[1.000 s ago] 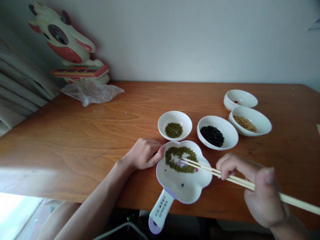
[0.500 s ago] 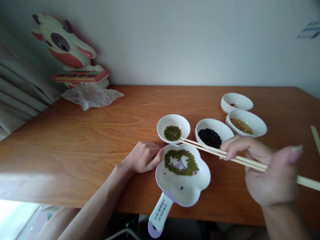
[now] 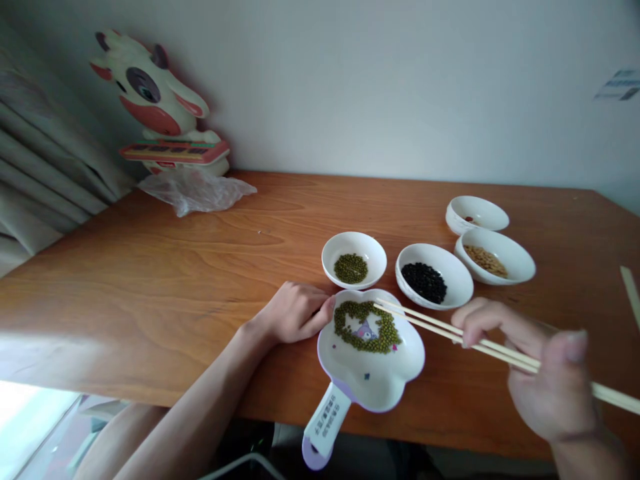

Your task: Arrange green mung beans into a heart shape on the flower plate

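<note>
My right hand (image 3: 540, 367) holds a pair of light wooden chopsticks (image 3: 450, 328), their tips slightly apart over the upper right of a flower-shaped dish (image 3: 370, 390). No bean can be made out between the tips. Green mung beans (image 3: 385, 335) lie in a rough ring around a cartoon picture on the dish. My left hand (image 3: 295, 312) rests on the table with curled fingers, pinching the dish's upper left rim; its fingertips are partly hidden. Just behind the dish stands a white bowl (image 3: 376, 257) with more mung beans (image 3: 351, 268).
To the right are a bowl (image 3: 463, 287) of black beans, a bowl (image 3: 523, 267) of tan beans and a bowl (image 3: 493, 215) with a few reddish-brown bits. A clear plastic bag (image 3: 200, 193) lies before a cow-shaped toy keyboard (image 3: 175, 150). Another light stick (image 3: 631, 293) lies far right.
The chopsticks have moved from the mung bean bowl's near rim to above the dish, their tips parting slightly. My left hand stays at the dish's rim. The camera view has shifted a little.
</note>
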A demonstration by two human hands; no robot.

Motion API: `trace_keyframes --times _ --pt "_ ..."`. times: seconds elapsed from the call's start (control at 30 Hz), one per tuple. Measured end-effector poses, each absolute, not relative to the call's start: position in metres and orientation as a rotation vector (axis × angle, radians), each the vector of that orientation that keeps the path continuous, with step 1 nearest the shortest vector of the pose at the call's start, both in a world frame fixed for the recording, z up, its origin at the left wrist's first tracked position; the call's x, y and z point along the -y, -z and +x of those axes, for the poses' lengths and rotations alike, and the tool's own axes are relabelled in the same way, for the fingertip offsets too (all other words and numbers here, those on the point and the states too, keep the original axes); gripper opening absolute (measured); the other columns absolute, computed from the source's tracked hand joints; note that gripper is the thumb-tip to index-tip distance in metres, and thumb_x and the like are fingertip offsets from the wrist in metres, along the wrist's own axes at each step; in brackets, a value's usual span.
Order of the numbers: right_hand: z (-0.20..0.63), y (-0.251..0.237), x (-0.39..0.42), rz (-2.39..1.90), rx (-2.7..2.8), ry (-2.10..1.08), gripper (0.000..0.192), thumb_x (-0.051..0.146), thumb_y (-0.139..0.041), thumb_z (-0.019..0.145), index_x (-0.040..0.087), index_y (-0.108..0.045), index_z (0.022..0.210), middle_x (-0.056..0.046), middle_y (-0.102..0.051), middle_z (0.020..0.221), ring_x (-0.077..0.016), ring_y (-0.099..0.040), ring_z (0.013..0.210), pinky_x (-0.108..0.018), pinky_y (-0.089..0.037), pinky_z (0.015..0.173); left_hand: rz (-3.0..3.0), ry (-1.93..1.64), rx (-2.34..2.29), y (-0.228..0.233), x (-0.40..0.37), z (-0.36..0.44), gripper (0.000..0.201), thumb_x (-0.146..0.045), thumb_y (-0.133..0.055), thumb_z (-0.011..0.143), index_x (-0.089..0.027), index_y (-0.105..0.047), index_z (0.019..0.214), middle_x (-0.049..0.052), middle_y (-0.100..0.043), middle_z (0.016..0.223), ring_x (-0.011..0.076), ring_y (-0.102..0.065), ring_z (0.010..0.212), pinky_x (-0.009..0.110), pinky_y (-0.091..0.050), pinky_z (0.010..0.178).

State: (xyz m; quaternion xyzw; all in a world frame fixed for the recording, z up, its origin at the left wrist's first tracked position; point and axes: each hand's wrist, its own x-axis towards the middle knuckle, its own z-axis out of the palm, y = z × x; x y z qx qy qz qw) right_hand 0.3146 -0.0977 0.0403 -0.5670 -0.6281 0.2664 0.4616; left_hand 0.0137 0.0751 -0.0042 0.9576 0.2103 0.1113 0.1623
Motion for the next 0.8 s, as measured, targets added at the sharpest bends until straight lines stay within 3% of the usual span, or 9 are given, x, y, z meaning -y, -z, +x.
trace_keyframes --times 0.33,0.8 --pt "0.321 -0.033 0.114 -1.49 1.591 -0.87 0.081 0.08 0.006 0.087 0.026 -0.055 0.079 -0.006 -0.061 0.081 -0.0261 -0.056 0.078 -0.039 -0.043 0.075 2.721 -0.322 -0.579 0.004 -0.076 0.014 0.043 -0.033 -0.032 0.107 -0.018 -0.047 0.069 0.001 -0.057 0.067 0.0113 -0.048 0.058 0.027 -0.032 0.059" --pt "0.313 -0.032 0.109 -1.462 1.543 -0.854 0.073 0.071 -0.002 0.096 0.026 -0.056 0.078 -0.004 -0.06 0.08 -0.0249 -0.055 0.08 -0.039 -0.039 0.081 2.709 -0.291 -0.586 0.004 -0.075 0.013 0.044 -0.034 -0.029 0.107 -0.018 -0.044 0.07 0.001 -0.057 0.066 0.0116 -0.048 0.058 0.027 -0.032 0.06"
